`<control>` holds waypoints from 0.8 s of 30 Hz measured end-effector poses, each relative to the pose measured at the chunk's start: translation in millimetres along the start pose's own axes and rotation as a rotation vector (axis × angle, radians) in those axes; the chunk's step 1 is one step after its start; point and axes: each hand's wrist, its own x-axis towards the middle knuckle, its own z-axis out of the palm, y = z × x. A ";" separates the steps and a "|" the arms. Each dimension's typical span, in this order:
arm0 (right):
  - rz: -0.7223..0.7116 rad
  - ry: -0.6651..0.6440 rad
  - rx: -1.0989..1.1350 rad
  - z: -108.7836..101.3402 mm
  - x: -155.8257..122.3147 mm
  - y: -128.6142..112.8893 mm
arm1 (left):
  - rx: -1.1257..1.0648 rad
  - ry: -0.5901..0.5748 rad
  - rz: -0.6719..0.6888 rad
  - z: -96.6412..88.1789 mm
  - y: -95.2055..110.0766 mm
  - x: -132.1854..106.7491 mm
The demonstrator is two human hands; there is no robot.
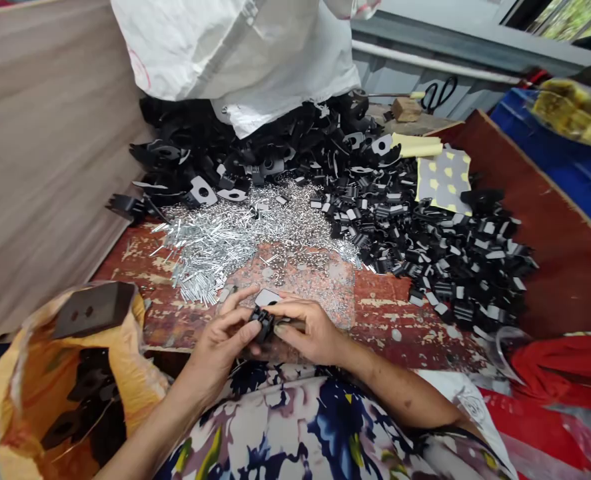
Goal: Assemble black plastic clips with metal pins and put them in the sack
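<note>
A small black plastic clip part (pixel 262 323) is held between my two hands, just above the near edge of the worktable. Fingers and thumb of my left hand (pixel 231 331) close on its left side. My right hand (pixel 309 328) pinches it from the right, and its fingertips hide some of the part. A flat grey-faced piece (pixel 267 298) shows just behind the fingers; I cannot tell if it is joined to the clip. Beyond the hands lie a heap of silvery metal pins (pixel 210 243) and a pile of tiny metal springs (pixel 300 217).
Small black clip parts (pixel 455 267) cover the right of the red table (pixel 375 320); larger black pieces (pixel 200 147) heap below a white sack (pixel 255 53). A yellow bag (pixel 145 373) with black parts stands at left. Scissors (pixel 440 93) and a patterned sheet (pixel 444 179) lie behind.
</note>
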 end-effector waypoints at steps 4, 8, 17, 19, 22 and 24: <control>0.064 0.249 -0.586 -46.0 -3.0 23.5 | -0.073 0.067 -0.051 -2.3 -3.1 3.5; 0.086 0.277 -0.970 -72.5 -5.2 41.3 | 0.027 0.091 -0.052 -3.0 -1.8 3.9; 0.569 -0.132 0.520 -32.8 -14.5 -0.6 | 0.587 -0.125 0.381 20.5 25.0 8.9; 0.735 -0.201 0.669 -26.6 -16.1 -1.8 | 0.561 -0.176 0.383 23.6 26.3 7.9; 0.836 -0.201 0.757 -22.9 -18.8 -0.5 | 0.542 -0.186 0.421 23.4 25.2 6.9; 0.814 -0.187 0.790 -22.3 -19.1 -0.3 | 0.619 -0.179 0.486 22.2 24.9 8.1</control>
